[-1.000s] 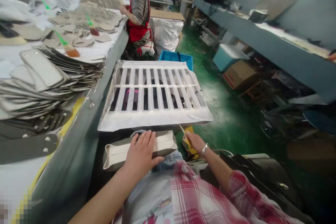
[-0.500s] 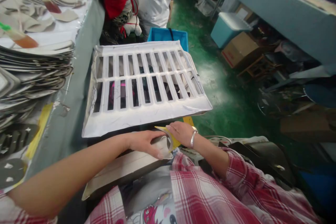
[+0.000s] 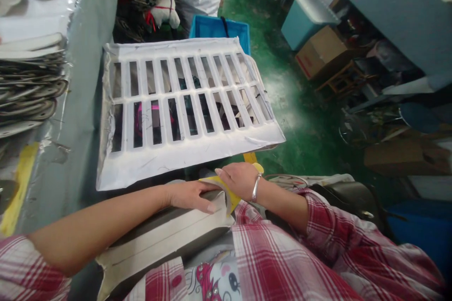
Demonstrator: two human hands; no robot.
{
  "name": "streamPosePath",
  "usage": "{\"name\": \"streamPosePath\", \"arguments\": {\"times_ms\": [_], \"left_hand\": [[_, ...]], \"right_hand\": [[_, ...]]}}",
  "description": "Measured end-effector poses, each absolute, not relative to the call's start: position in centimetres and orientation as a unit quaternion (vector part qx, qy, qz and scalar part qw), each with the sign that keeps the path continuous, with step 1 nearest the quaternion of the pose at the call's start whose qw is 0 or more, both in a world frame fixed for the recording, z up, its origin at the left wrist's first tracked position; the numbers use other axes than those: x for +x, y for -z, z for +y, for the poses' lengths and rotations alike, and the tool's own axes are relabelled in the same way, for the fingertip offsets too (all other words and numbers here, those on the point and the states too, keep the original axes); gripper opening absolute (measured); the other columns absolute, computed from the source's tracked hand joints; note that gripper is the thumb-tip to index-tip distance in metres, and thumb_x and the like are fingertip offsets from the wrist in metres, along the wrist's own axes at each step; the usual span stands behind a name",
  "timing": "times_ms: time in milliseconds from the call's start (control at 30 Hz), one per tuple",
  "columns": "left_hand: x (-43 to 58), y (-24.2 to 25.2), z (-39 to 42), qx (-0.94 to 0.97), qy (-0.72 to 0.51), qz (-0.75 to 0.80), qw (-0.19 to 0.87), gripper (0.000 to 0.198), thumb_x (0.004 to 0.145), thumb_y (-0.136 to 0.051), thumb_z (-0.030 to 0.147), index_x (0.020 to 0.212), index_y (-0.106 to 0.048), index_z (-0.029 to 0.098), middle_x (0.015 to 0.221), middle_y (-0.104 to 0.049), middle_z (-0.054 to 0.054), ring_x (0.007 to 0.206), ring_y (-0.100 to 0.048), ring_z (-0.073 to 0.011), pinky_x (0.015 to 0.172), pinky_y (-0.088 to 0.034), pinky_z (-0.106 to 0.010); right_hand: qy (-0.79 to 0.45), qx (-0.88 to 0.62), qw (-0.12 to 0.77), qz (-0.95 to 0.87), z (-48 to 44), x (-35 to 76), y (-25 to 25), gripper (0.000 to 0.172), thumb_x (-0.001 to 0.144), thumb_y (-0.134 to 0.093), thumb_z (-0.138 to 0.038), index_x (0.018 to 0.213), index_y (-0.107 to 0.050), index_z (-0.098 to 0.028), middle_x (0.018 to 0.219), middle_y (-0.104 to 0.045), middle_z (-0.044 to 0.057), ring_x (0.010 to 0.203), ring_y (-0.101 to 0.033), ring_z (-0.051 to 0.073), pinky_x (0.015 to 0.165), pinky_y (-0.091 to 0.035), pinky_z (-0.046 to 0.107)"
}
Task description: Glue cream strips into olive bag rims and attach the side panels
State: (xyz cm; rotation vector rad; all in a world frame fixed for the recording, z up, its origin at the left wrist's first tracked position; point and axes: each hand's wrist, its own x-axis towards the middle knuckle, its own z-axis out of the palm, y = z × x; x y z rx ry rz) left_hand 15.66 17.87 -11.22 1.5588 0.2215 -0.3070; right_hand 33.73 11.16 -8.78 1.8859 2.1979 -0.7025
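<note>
A long grey and cream leather piece [image 3: 165, 240] lies across my lap, running from lower left to its end near my hands. My left hand [image 3: 190, 195] rests on that end, fingers closed over its edge. My right hand [image 3: 240, 178] is closed on a flat yellow scraper [image 3: 229, 193], whose blade lies against the same end of the piece. A silver bracelet is on my right wrist. Just beyond my hands stands a white slatted rack [image 3: 183, 160].
A grey workbench [image 3: 63, 117] at the left carries stacks of flat grey cut pieces [image 3: 28, 84]. Another person in a red apron sits at the top. A blue crate [image 3: 219, 28], boxes and clutter stand on the green floor at the right.
The piece has turned from crosswise to slanting along my lap. My left hand slid to its far end. My right hand brought the yellow scraper over onto that end.
</note>
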Motion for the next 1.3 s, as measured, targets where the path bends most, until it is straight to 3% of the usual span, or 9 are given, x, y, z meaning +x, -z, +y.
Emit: {"name": "streamPosePath", "arguments": {"times_ms": [200, 433, 767, 900, 1033, 1133, 1300], "left_hand": [[15.4, 10.4, 18.5, 0.686, 0.144, 0.078, 0.709, 0.085, 0.069, -0.057, 0.063, 0.136, -0.034, 0.015, 0.135, -0.042, -0.006, 0.120, -0.042, -0.0232, 0.104, -0.028, -0.031], [14.6, 10.5, 18.7, 0.665, 0.149, 0.075, 0.728, 0.091, 0.066, -0.055, 0.068, 0.137, -0.032, 0.017, 0.136, -0.041, -0.004, 0.120, -0.041, -0.0259, 0.104, -0.026, -0.032], [13.7, 13.7, 18.3, 0.674, 0.134, 0.035, 0.726, 0.099, 0.067, -0.033, 0.081, 0.140, -0.025, 0.015, 0.143, -0.028, -0.007, 0.129, -0.028, -0.0277, 0.107, -0.018, -0.032], [13.5, 14.5, 17.8, 0.631, 0.109, 0.016, 0.768, 0.094, 0.071, -0.023, 0.081, 0.134, -0.037, 0.013, 0.132, -0.044, -0.007, 0.123, -0.037, -0.0268, 0.104, -0.024, -0.031], [13.3, 14.7, 17.0, 0.560, 0.112, 0.115, 0.813, 0.103, 0.070, 0.000, 0.081, 0.117, -0.053, 0.006, 0.107, -0.061, -0.012, 0.097, -0.055, -0.0252, 0.091, -0.039, -0.034], [13.3, 14.3, 17.0, 0.605, 0.200, 0.218, 0.739, 0.093, 0.074, -0.004, 0.077, 0.108, -0.059, 0.011, 0.101, -0.063, -0.009, 0.092, -0.056, -0.0237, 0.087, -0.041, -0.032], [13.6, 13.3, 17.3, 0.662, 0.216, 0.168, 0.698, 0.068, 0.085, -0.018, 0.065, 0.106, -0.059, 0.016, 0.105, -0.061, -0.005, 0.096, -0.055, -0.0190, 0.088, -0.038, -0.025]], "right_hand": [[0.205, 0.609, 0.094, 0.761, 11.8, 33.7, 8.1, 0.053, 0.095, -0.018, -0.041, 0.079, -0.062, -0.016, 0.081, -0.065, 0.007, 0.074, -0.060, 0.018, 0.063, -0.034, 0.030], [0.192, 0.590, 0.101, 0.778, 12.1, 33.0, 8.0, 0.051, 0.095, -0.020, -0.039, 0.078, -0.063, -0.016, 0.079, -0.065, 0.006, 0.074, -0.059, 0.017, 0.062, -0.031, 0.030], [0.194, 0.509, 0.116, 0.831, 13.7, 32.5, 8.5, 0.052, 0.096, -0.019, -0.038, 0.081, -0.064, -0.015, 0.081, -0.066, 0.007, 0.074, -0.059, 0.019, 0.061, -0.030, 0.030], [0.196, 0.477, 0.121, 0.848, 14.1, 32.4, 8.6, 0.050, 0.095, -0.021, -0.038, 0.081, -0.064, -0.015, 0.082, -0.066, 0.007, 0.075, -0.059, 0.019, 0.062, -0.031, 0.030], [0.179, 0.460, 0.098, 0.864, 13.6, 32.7, 8.7, 0.051, 0.095, -0.022, -0.038, 0.078, -0.063, -0.015, 0.078, -0.065, 0.006, 0.072, -0.059, 0.018, 0.059, -0.030, 0.030], [0.169, 0.449, 0.087, 0.873, 13.4, 32.8, 8.7, 0.050, 0.095, -0.022, -0.037, 0.076, -0.063, -0.015, 0.075, -0.064, 0.006, 0.070, -0.059, 0.018, 0.058, -0.030, 0.030], [0.165, 0.421, 0.088, 0.888, 13.5, 32.7, 8.4, 0.047, 0.094, -0.026, -0.036, 0.075, -0.063, -0.016, 0.073, -0.065, 0.005, 0.069, -0.059, 0.018, 0.055, -0.027, 0.029]]}}
